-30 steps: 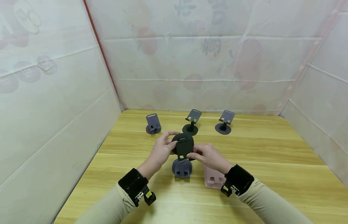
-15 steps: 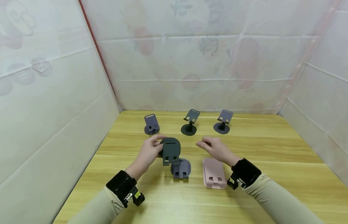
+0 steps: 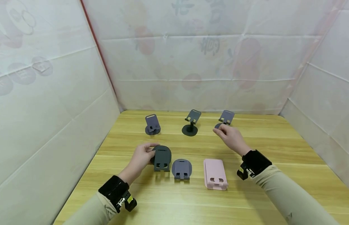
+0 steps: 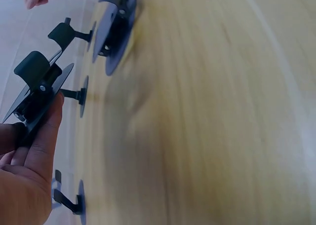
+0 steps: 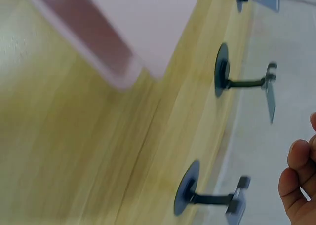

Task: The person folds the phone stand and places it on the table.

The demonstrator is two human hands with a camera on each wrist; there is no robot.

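My left hand (image 3: 147, 153) grips a dark grey folded phone stand (image 3: 162, 158) and holds it at the table top, left of a blue-grey folded stand (image 3: 181, 168). In the left wrist view my fingers (image 4: 42, 141) curl round the dark stand (image 4: 37, 89). My right hand (image 3: 225, 132) hovers empty with loosely curled fingers, just in front of the back right stand (image 3: 226, 117). The right wrist view shows my fingertips (image 5: 296, 183) beside that stand (image 5: 212, 199).
A pink folded stand (image 3: 215, 173) lies flat right of the blue-grey one. Two more upright stands are at the back: a middle one (image 3: 191, 122) and a left one (image 3: 152, 124). The wooden table (image 3: 275, 162) is walled in by white sheets.
My right hand let go of the dark stand and moved back and right toward the back right stand. My left hand carried the dark stand down and left to the table.
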